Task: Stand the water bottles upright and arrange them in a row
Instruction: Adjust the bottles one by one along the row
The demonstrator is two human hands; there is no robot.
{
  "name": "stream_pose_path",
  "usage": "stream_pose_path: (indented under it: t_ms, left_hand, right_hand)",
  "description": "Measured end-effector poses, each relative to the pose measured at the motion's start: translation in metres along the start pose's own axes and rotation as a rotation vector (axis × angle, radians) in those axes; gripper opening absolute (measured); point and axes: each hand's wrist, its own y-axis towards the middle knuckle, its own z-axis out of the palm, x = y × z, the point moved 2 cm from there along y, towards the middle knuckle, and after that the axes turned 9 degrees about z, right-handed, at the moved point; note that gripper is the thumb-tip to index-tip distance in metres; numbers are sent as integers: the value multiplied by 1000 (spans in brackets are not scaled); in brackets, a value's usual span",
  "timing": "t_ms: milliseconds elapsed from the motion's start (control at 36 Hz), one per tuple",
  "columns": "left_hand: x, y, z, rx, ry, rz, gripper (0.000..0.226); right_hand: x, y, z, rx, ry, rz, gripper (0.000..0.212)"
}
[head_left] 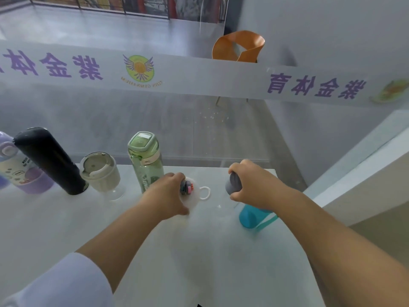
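On the white table [155,251] several bottles stand upright along the far edge: a purple patterned bottle [26,176] at far left, a tall black flask [48,160], a beige cup with a clear base [101,173], and a green clear bottle [145,160]. My left hand [166,193] grips a white bottle [190,196] with a small charm and a white loop on its lid, just right of the green one. My right hand [250,185] grips the grey cap of a teal bottle [252,216], which stands further right.
A glass wall with a frosted band of purple lettering [199,78] runs right behind the table's far edge. An orange chair [239,46] stands beyond the glass. A white ledge [365,162] rises to the right of the table.
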Motion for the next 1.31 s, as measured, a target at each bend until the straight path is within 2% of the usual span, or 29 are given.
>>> stream_pose_path:
  t_ms: [361,500,778,944,1028,1167,1306]
  left_hand:
    - [-15,55,3,5,-11,-73,62]
    - [-16,68,2,14,-31,-99,67]
    - [-17,70,3,-37,-112,-123,65]
    - [-16,65,6,-38,-127,-131,90]
    - [-17,62,6,-29,-115,-128,94]
    - [-18,56,1,-45,-115,-136,89]
    - [-17,44,-7,-81,-44,-125,64]
  right_hand:
    - [-29,42,-12,-48,65,62,41]
    - [-32,52,-11,-35,64,68,36]
    - [-41,57,-6,-7,74,79,40]
    - [-39,55,-5,10,85,70,46]
    - [-39,53,-5,23,87,72,53]
    - [-39,47,-8,13,86,84,62]
    - [-43,35,-19,-28,96,126,70]
